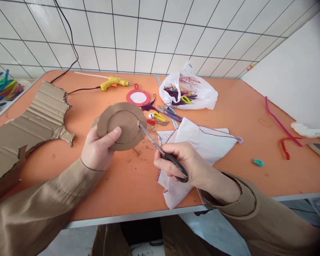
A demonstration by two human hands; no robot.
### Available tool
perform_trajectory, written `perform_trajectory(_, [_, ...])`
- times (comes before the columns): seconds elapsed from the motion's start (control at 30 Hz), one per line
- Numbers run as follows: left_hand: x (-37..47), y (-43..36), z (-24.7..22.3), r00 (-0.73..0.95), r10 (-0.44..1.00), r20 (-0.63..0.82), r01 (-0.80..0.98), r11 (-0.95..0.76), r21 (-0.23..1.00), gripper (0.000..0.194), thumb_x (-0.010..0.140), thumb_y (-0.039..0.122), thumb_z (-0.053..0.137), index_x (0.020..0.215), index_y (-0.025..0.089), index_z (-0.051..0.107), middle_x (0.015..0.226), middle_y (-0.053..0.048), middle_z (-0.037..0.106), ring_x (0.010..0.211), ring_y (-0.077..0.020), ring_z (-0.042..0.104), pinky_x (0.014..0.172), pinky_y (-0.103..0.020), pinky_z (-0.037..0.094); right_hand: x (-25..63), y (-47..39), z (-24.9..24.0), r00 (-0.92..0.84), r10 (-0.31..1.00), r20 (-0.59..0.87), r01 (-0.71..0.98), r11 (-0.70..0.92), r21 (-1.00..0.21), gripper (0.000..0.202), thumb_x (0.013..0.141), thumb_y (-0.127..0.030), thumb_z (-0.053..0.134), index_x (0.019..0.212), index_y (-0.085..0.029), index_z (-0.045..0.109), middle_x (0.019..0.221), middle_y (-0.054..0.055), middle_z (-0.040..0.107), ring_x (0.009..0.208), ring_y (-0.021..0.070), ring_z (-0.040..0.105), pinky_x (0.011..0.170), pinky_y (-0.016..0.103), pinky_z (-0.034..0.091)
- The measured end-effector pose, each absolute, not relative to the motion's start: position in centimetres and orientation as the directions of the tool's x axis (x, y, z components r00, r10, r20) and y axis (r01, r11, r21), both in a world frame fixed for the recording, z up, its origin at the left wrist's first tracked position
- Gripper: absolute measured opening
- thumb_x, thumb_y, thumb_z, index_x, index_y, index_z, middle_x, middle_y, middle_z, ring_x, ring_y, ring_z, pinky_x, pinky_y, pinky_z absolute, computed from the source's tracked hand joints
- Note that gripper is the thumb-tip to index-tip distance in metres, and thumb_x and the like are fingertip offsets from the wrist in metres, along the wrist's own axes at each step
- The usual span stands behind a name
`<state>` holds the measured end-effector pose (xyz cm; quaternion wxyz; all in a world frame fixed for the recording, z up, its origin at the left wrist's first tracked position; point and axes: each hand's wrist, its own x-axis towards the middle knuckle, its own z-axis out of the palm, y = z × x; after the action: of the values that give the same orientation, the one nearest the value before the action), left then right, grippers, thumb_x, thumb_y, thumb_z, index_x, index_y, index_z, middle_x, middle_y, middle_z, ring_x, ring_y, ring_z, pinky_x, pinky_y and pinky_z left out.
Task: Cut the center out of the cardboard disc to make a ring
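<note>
My left hand (100,145) grips a round cardboard disc (122,124) by its left edge, thumb on top. A smaller circle is marked or cut inside the disc's rim. Black-handled scissors (173,164) are held in my right hand (186,163), their blades pointing up and left. The blade tips touch the disc at the right part of the inner circle; how deep they go I cannot tell. Under my right hand lies a white cloth (200,138) with dark red stitched edging. Behind the disc is a red ring with a white centre (138,97).
Cut corrugated cardboard (40,117) covers the table's left side. A yellow glue gun (114,83) with a cord lies at the back. Near it are a white plastic bag (200,89) of threads and purple-handled cutters (170,113). Pipe cleaners (282,121) lie at right.
</note>
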<state>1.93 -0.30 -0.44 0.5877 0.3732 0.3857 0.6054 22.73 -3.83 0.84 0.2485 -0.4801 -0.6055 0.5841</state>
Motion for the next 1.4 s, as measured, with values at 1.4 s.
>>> perform_trajectory(1.4, [2.3,-1.6,-0.6,0.426,0.881,-0.204,-0.403,0.387,0.829,0.036,0.067,0.025,0.079,0.101,0.015,0.073,0.101,-0.01,0.076,0.105,-0.0349,0.066,0.093,-0.047,0.052,22.2,-2.8,0.6,-0.163,0.985,0.064,0.0,0.065,-0.998,0.011,0.072,-0.017,0.063,0.069,-0.019,0.053,0.059,-0.006,0.055,0.049,0.0089,0.057,0.046,0.021,0.047])
